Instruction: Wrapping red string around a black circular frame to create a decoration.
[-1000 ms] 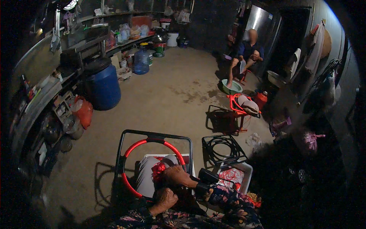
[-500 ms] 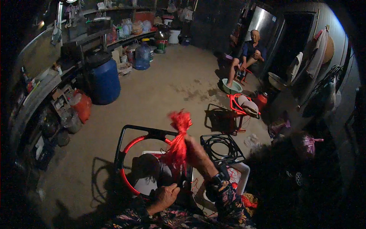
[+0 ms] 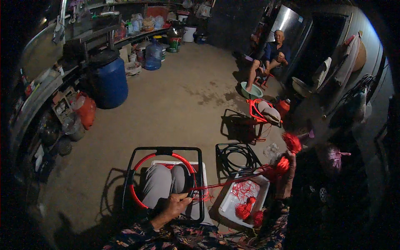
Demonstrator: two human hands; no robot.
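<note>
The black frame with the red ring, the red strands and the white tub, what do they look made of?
Black frame: probably painted metal tubing, from its slim, rounded bars and faint sheen.
Red strands: likely synthetic fibre, thin and flexible with a bright look; cotton can't be ruled out.
White tub: probably moulded plastic, given its smooth walls and rounded corners.

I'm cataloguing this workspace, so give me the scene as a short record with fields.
Left hand: at the lower right of a partly red-wound ring in a black frame
Right hand: raised, holding a red cord bundle
Strands: red, stretched between the hands
Tray: white, containing red cord
Second frame: black, just beyond the tray
Other person: seated, a foot in a green basin
</note>
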